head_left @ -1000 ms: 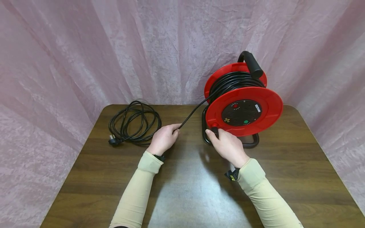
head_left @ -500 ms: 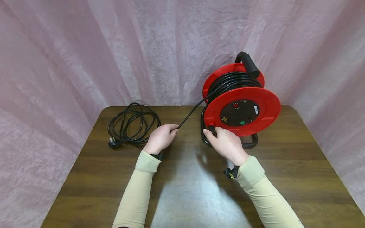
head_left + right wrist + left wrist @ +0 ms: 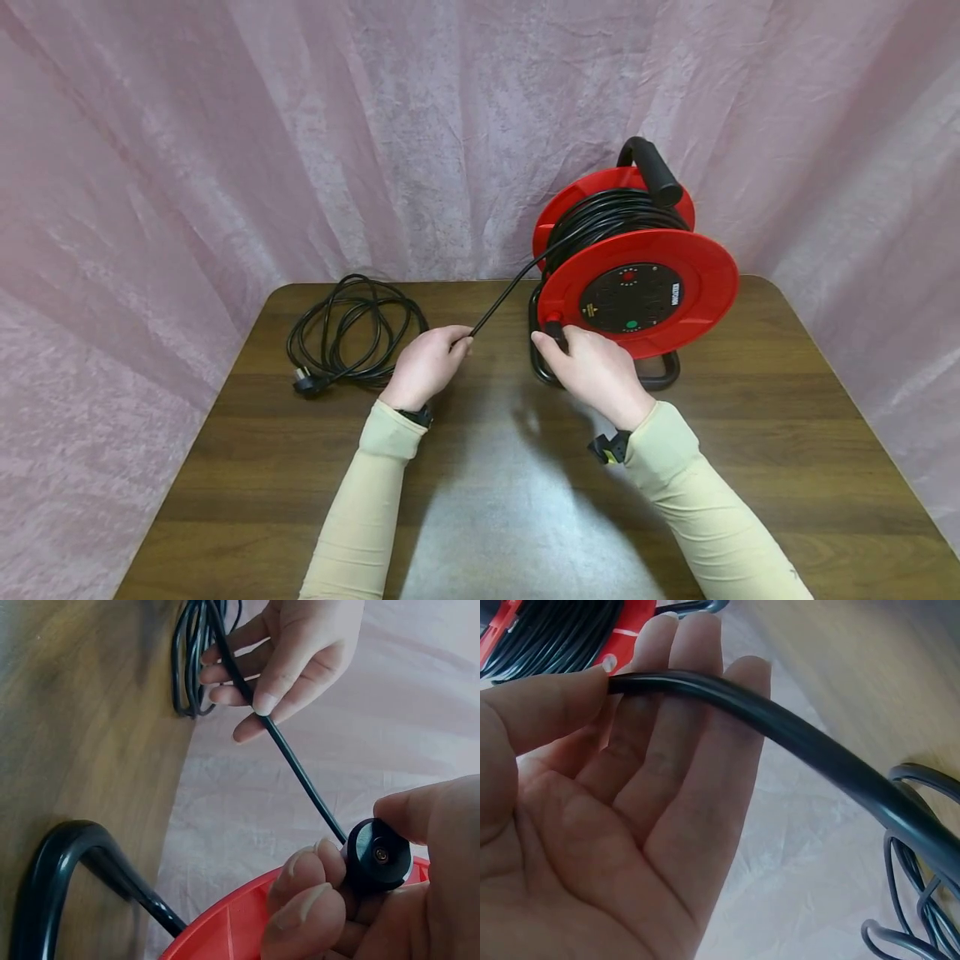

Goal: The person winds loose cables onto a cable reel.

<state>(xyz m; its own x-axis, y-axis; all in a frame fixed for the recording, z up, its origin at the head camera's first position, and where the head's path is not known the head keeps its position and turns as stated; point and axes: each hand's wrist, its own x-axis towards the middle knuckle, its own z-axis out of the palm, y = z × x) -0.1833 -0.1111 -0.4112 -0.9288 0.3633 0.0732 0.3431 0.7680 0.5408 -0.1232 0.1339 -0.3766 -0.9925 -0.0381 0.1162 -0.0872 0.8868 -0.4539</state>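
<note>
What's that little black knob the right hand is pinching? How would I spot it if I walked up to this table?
Start at the big red cable reel standing at the far right of the wooden table. On the lower left edge of its front disc, the right hand grips a small round black knob. Unlike the black socket panel at the disc's centre, it sticks out near the rim.

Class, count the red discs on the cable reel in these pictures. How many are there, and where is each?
2. The front red disc faces the camera and carries the black socket panel; the rear red disc stands behind the wound cable, partly hidden.
</note>
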